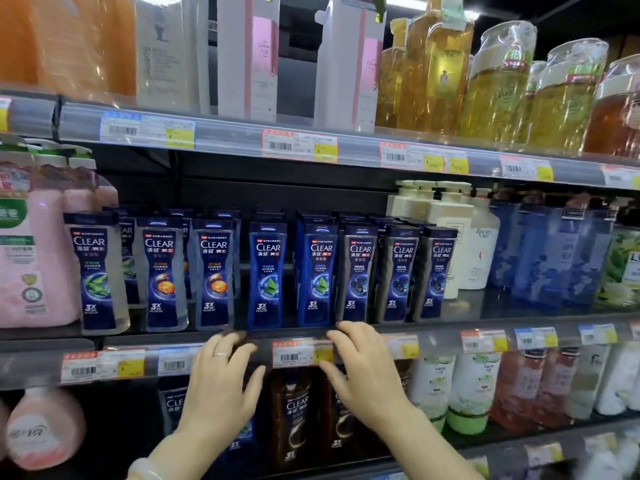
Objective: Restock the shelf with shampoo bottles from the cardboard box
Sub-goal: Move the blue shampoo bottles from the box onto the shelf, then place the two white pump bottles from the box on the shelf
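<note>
amber pump bottles [440,74] above; pink refill pouch [33,258] at left.

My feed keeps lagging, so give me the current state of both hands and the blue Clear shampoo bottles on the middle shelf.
Left hand: open, empty, fingertips at the shelf's price rail.
Right hand: open, empty, fingers on the rail.
Blue Clear shampoo bottles: upright, front row facing out.
Price rail: labels in place.

Both hands, left hand [221,382] and right hand [360,368], reach toward shelf edge [433,329] below shampoo bottles [266,275].
</note>
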A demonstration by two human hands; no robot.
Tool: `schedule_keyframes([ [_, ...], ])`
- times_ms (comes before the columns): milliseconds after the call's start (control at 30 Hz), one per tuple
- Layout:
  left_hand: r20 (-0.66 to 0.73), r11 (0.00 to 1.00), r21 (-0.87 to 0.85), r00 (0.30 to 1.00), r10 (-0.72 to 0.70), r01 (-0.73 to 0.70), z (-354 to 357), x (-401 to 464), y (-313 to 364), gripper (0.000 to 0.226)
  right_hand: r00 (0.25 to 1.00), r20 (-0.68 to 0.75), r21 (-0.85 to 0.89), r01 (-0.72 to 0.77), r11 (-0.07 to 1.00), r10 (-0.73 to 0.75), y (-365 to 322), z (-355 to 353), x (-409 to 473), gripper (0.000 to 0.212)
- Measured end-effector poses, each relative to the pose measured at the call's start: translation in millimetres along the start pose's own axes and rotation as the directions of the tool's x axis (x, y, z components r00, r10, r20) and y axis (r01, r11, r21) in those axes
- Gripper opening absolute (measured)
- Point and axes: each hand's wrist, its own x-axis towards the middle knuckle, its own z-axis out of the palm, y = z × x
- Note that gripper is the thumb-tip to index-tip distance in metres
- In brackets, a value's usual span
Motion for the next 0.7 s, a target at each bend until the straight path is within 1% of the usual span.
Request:
schedule_keyframes([
  [67, -0.043, 0.999, 0.000, 0.998, 0.053, -0.053, 2, -20, -11, 0.031, 0.990, 0.078, 0.036, 0.117, 0.992, -0.120, -33, 11, 2, 0.033],
  [133, 0.000, 0.998, 0.027, 0.999, 0.054, -0.054, 4, -43, -28, 0.030, 0.965, 0.169, 0.035, 0.199, 0.979, -0.202, -68, 28, 2, 0.036],
  [167, 0.046, 0.999, 0.047, 0.999, 0.021, -0.024, 4, -55, -37, 0.029, 0.950, 0.221, 0.037, 0.219, 0.975, -0.221, -83, 38, 0, 0.040],
  [233, 0.162, 0.995, 0.086, 0.985, -0.065, 0.051, 1, -79, -58, 0.039, 0.913, 0.333, 0.044, 0.233, 0.971, -0.234, -113, 60, -6, 0.044],
  [333, 0.251, 0.977, 0.182, 0.956, -0.154, 0.110, -12, -120, -95, 0.045, 0.837, 0.487, 0.074, 0.245, 0.967, -0.250, -161, 85, -16, 0.039],
  [433, 0.298, 0.947, 0.255, 0.916, -0.270, 0.197, -34, -160, -131, 0.043, 0.761, 0.554, 0.141, 0.316, 0.938, -0.339, -211, 107, -29, 0.041],
  [500, 0.302, 0.916, 0.307, 0.886, -0.353, 0.260, -51, -189, -154, 0.037, 0.737, 0.558, 0.186, 0.337, 0.923, -0.381, -247, 122, -37, 0.042],
  [567, 0.311, 0.886, 0.346, 0.853, -0.418, 0.308, -72, -220, -179, 0.031, 0.698, 0.574, 0.236, 0.361, 0.902, -0.429, -289, 136, -47, 0.044],
  [633, 0.317, 0.846, 0.405, 0.814, -0.486, 0.347, -96, -250, -206, 0.033, 0.642, 0.601, 0.262, 0.404, 0.876, -0.476, -336, 145, -56, 0.044],
  [700, 0.316, 0.792, 0.458, 0.759, -0.569, 0.403, -124, -281, -235, 0.031, 0.630, 0.588, 0.274, 0.434, 0.858, -0.507, -383, 157, -66, 0.048],
])
